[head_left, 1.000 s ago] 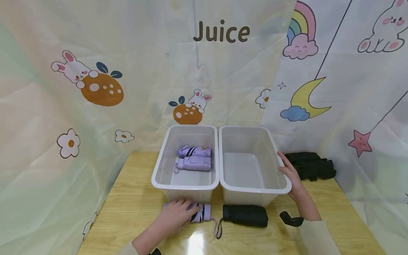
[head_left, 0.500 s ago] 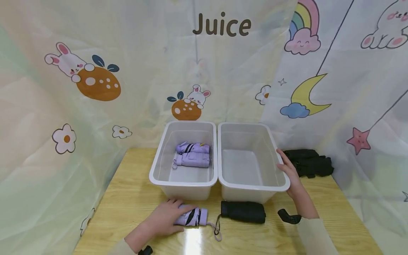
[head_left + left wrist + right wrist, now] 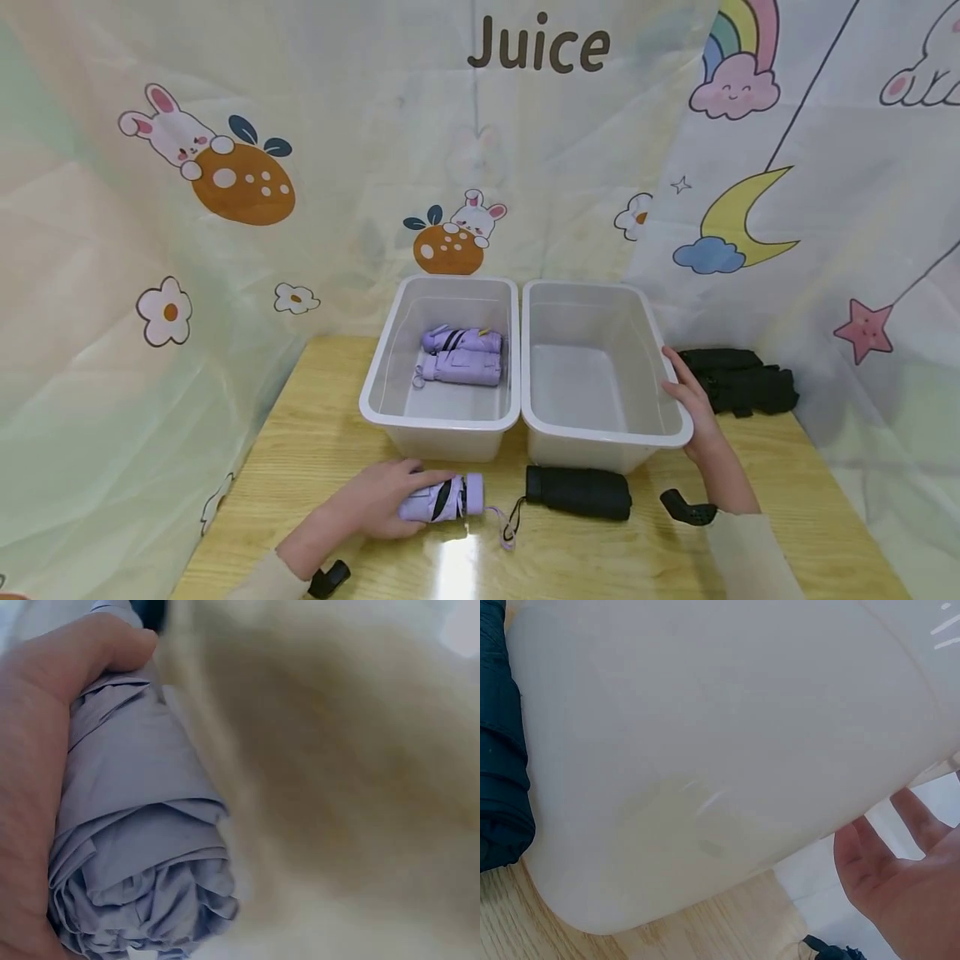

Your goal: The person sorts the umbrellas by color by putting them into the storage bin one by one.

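In the head view my left hand (image 3: 382, 497) grips a folded purple umbrella (image 3: 442, 500) with black-and-white markings, lying in front of the left bin. The left wrist view shows my thumb across its wrapped lilac fabric (image 3: 142, 772). My right hand (image 3: 697, 417) holds the right rim of the right white plastic bin (image 3: 607, 437); its fingertips go over the edge, partly hidden in the right wrist view. A folded black umbrella (image 3: 577, 492) lies in front of that bin. Two purple folded umbrellas (image 3: 462, 367) lie inside the left white bin (image 3: 438, 422).
Black folded umbrellas (image 3: 742, 383) lie behind my right hand, at the table's right side. The two bins stand side by side on the wooden table (image 3: 315, 417). A printed cloth backdrop (image 3: 337, 167) hangs behind and along the sides.
My left hand has shifted left on the purple umbrella, and its grip shows more plainly. That umbrella has moved slightly left, away from the black one. My right hand stays at the rim.
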Demonstrator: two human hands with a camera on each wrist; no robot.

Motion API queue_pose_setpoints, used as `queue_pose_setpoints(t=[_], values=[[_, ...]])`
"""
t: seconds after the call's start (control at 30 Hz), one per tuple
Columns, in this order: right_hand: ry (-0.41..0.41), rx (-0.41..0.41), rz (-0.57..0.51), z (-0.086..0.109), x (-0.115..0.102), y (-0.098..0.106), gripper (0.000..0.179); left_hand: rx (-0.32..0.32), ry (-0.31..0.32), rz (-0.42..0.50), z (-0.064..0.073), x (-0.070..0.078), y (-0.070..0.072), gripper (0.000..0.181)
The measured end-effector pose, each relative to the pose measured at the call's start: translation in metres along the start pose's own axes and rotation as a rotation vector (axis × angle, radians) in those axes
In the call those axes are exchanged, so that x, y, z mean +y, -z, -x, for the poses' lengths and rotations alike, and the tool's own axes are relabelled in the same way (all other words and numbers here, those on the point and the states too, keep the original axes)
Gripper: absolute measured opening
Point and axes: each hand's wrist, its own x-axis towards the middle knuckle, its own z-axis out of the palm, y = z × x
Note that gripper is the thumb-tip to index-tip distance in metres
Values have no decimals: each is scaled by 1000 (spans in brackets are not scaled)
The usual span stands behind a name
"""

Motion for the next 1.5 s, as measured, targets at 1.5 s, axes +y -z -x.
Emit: queue_pose_setpoints(t=[1.5], values=[[-22, 25, 77, 3, 4, 2, 59, 42, 42, -45, -156, -111, 168, 73]])
